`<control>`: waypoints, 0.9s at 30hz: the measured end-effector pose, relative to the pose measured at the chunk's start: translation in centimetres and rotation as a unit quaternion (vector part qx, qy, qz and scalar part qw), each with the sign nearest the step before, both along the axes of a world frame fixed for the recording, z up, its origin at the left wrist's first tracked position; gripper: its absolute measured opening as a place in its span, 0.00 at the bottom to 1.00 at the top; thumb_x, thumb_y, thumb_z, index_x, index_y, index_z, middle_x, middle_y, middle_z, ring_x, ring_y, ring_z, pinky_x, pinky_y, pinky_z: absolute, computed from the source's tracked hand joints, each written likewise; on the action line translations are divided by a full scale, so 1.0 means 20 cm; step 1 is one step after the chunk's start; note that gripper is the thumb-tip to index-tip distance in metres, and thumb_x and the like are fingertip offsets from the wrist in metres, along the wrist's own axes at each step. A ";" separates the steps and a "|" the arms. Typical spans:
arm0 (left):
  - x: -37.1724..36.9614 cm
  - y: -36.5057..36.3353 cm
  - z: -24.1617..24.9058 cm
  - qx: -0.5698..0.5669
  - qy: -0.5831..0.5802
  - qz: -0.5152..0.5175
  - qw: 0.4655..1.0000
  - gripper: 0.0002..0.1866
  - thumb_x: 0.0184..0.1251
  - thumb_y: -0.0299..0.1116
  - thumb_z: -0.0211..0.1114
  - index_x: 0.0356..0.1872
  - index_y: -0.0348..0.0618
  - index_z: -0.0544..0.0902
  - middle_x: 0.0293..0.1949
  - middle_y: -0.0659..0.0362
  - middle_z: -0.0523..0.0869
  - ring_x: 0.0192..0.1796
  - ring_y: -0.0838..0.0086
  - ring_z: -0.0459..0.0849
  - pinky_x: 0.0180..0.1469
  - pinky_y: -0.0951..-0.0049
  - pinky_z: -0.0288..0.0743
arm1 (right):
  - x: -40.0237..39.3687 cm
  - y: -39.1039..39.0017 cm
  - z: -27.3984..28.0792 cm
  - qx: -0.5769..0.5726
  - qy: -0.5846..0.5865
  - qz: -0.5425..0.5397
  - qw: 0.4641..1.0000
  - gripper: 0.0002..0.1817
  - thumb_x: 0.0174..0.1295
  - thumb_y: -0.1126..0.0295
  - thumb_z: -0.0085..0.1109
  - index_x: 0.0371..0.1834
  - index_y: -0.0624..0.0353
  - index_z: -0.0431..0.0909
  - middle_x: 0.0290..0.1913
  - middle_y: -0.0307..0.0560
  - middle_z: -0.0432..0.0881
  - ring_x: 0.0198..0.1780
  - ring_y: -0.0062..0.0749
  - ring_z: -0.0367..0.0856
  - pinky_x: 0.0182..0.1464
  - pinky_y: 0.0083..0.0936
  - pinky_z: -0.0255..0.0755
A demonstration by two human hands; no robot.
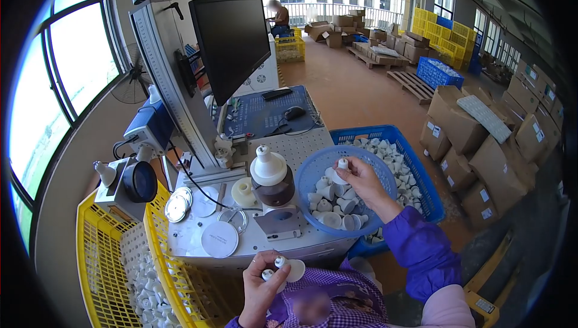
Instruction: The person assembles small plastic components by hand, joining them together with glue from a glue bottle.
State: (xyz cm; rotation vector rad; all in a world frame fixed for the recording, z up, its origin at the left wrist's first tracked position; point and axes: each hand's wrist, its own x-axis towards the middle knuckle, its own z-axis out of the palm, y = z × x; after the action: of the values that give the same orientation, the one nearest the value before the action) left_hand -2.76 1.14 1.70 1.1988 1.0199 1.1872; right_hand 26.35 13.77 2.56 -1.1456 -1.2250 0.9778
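My left hand (pixel 263 289) is closed around two white cone-shaped parts (pixel 295 269) in front of my body, below the table's front edge. Over the round blue basket (pixel 385 177), my right hand (pixel 361 178) pinches another white part (pixel 342 165) by its narrow neck. More white parts (pixel 328 190) lie in that basket beneath the hand. Left of the basket, a white part (pixel 269 166) stands upright on a dark round fixture (pixel 276 194) on the worktable.
A monitor (pixel 232 45) and a laser-like head (pixel 139 181) on a column stand at the left. Yellow crates (pixel 158 249) and a blue crate (pixel 430 204) of white parts flank the table (pixel 325 247). Cartons (pixel 457 117) sit right. A person (pixel 280 19) sits far back.
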 end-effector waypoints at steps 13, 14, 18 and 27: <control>0.05 0.18 0.39 0.185 0.046 0.041 0.981 0.11 0.53 0.30 0.73 0.36 0.36 0.84 0.57 0.52 0.70 0.49 0.75 0.76 0.45 0.75 0.74 | -0.11 -0.22 0.07 -0.039 0.032 0.064 0.997 0.14 0.65 0.69 0.58 0.52 0.63 0.76 0.45 0.41 0.80 0.47 0.23 0.77 0.51 0.21 0.70; 0.05 0.25 0.45 0.208 0.063 0.039 0.975 0.12 0.54 0.32 0.73 0.36 0.36 0.84 0.57 0.52 0.70 0.49 0.75 0.77 0.46 0.75 0.74 | -0.12 -0.23 0.09 -0.036 0.031 0.067 0.997 0.15 0.65 0.69 0.58 0.52 0.63 0.76 0.45 0.41 0.80 0.47 0.22 0.77 0.50 0.20 0.71; 0.10 0.56 0.57 0.257 0.070 0.055 0.962 0.16 0.55 0.35 0.73 0.39 0.34 0.84 0.59 0.49 0.69 0.48 0.74 0.80 0.45 0.74 0.75 | -0.15 -0.22 0.16 -0.012 0.032 0.052 0.998 0.16 0.62 0.68 0.62 0.50 0.64 0.77 0.42 0.40 0.80 0.43 0.21 0.77 0.47 0.19 0.72; 0.07 0.62 0.75 0.058 0.095 -0.039 0.993 0.16 0.57 0.35 0.71 0.42 0.33 0.83 0.33 0.56 0.84 0.39 0.78 0.82 0.42 0.80 0.75 | -0.36 -0.07 0.44 0.103 0.017 0.022 0.994 0.16 0.57 0.66 0.68 0.45 0.64 0.80 0.36 0.39 0.83 0.36 0.18 0.78 0.39 0.16 0.72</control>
State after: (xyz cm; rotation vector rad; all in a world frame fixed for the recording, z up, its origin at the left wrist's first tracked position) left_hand -1.43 13.44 16.77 1.4523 1.0446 1.1002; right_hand 19.12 12.31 11.40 -0.9407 -1.2951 0.8784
